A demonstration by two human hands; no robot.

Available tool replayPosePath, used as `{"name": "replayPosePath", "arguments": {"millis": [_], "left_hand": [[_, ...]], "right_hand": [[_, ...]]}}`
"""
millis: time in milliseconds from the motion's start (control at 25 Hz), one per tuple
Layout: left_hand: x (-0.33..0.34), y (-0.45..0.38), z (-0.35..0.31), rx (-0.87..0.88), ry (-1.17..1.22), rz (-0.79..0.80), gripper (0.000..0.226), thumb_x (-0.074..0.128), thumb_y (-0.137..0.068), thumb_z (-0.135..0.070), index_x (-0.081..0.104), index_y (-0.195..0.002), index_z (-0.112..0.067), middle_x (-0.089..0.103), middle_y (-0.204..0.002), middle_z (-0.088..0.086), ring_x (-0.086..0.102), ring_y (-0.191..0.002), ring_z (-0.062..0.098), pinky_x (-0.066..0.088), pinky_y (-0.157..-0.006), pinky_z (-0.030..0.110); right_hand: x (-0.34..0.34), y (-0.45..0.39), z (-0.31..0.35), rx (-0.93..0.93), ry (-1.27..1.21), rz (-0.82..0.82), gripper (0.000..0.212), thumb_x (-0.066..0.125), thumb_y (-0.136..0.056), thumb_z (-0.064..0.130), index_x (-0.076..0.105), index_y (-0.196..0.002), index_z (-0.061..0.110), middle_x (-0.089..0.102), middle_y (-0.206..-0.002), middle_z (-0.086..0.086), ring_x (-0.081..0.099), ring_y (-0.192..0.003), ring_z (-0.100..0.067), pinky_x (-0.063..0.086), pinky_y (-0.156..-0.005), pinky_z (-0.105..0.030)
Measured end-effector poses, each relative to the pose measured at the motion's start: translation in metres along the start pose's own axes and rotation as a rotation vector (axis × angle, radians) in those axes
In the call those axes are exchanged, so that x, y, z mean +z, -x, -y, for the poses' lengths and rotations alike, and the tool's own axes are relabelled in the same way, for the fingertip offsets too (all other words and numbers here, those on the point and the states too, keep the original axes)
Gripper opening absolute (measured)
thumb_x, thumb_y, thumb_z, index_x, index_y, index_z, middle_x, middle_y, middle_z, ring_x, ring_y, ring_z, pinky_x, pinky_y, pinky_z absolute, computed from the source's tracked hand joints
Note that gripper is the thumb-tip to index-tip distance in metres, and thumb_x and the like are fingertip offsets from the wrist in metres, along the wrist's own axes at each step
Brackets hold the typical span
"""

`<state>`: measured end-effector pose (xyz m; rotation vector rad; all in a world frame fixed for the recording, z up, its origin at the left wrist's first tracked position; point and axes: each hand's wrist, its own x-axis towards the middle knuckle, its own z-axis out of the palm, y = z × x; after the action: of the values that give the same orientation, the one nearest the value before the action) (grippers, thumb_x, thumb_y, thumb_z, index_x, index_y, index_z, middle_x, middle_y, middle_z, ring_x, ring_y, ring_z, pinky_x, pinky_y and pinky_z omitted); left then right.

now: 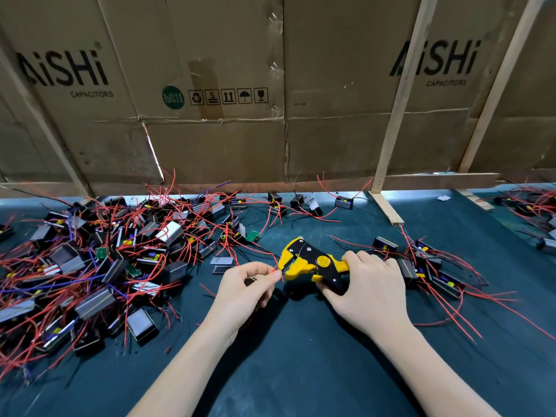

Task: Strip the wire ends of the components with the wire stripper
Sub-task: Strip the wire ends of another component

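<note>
A big brown cardboard wall stands at the far side of the dark green table, and a big pile of little black box parts with red wires lies on the left. In the middle, the right hand grips the yellow and black wire stripper, while the left hand pinches a thin red wire end right at the tool's open mouth. I think the wire is being put in now, so next it needs a hard squeeze.

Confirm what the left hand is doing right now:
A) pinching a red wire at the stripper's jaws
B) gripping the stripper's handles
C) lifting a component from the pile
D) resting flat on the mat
A: the left hand pinches a red wire whose end sits at the head of the wire stripper, whose handles the right hand grips.
</note>
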<state>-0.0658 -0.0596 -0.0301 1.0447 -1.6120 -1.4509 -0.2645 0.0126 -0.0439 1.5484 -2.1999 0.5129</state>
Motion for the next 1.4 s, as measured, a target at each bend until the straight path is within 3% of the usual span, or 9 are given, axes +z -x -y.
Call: {"name": "replayPosePath", "arguments": {"millis": [280,480,760,960,1120,1240,1400], "left_hand": [[0.005,0.001,-0.001,-0.024,0.017,0.017,0.012,0.059,-0.095,-0.01,0.063,-0.086,-0.003,0.071,-0.07,0.011,0.06,-0.056,0.019,0.05,-0.064,0.025],[0.006,0.002,0.002,0.0,-0.039,-0.019,0.013,0.058,-0.094,-0.009,0.062,-0.085,-0.002,0.072,-0.07,0.012,0.067,-0.058,0.021,0.048,-0.071,0.036],[0.007,0.002,0.003,-0.027,-0.038,-0.053,0.013,0.06,-0.092,-0.01,0.06,-0.08,-0.004,0.072,-0.069,0.012,0.068,-0.056,0.021,0.044,-0.05,0.017],[0.006,0.002,0.003,-0.027,-0.027,-0.027,0.012,0.061,-0.092,-0.01,0.06,-0.082,-0.004,0.072,-0.07,0.013,0.068,-0.057,0.023,0.046,-0.062,0.028],[0.006,0.002,0.0,-0.019,-0.006,-0.001,0.013,0.06,-0.094,-0.01,0.059,-0.082,-0.004,0.071,-0.068,0.014,0.065,-0.053,0.021,0.042,-0.051,0.016],[0.005,0.003,-0.001,-0.012,-0.013,0.015,0.013,0.06,-0.094,-0.009,0.058,-0.082,-0.003,0.07,-0.066,0.013,0.062,-0.051,0.022,0.046,-0.058,0.023],[0.005,0.004,-0.002,0.001,-0.109,0.024,0.015,0.062,-0.091,-0.01,0.059,-0.077,-0.01,0.063,-0.057,0.004,0.049,-0.045,0.017,0.041,-0.052,0.021]], "right_hand": [[-0.003,0.001,0.005,0.042,0.039,0.096,0.05,0.054,-0.075,0.07,0.061,-0.091,0.023,0.065,-0.086,0.006,0.064,-0.087,-0.02,0.032,-0.077,-0.034],[-0.006,0.001,0.006,0.056,0.048,0.105,0.046,0.053,-0.076,0.07,0.059,-0.084,0.025,0.064,-0.078,0.006,0.065,-0.081,-0.019,0.029,-0.071,-0.033],[-0.008,0.001,0.007,0.0,0.053,0.07,0.043,0.069,-0.069,0.06,0.055,-0.068,0.02,0.061,-0.065,0.002,0.063,-0.066,-0.026,0.028,-0.065,-0.034],[-0.009,0.0,0.007,0.031,0.049,0.103,0.043,0.061,-0.075,0.065,0.051,-0.068,0.024,0.064,-0.071,0.002,0.064,-0.073,-0.026,0.025,-0.058,-0.031],[-0.011,-0.002,0.004,0.064,0.038,0.099,0.043,0.061,-0.077,0.064,0.059,-0.069,0.022,0.065,-0.07,0.0,0.064,-0.073,-0.03,0.022,-0.054,-0.029],[-0.009,0.0,0.006,0.045,0.036,0.082,0.042,0.071,-0.07,0.06,0.061,-0.065,0.02,0.062,-0.062,-0.002,0.064,-0.063,-0.031,0.021,-0.052,-0.028],[-0.005,-0.003,0.0,0.057,-0.014,-0.02,0.054,0.064,-0.073,0.069,0.062,-0.086,0.016,0.063,-0.078,-0.002,0.063,-0.079,-0.03,0.038,-0.069,-0.037]]}}
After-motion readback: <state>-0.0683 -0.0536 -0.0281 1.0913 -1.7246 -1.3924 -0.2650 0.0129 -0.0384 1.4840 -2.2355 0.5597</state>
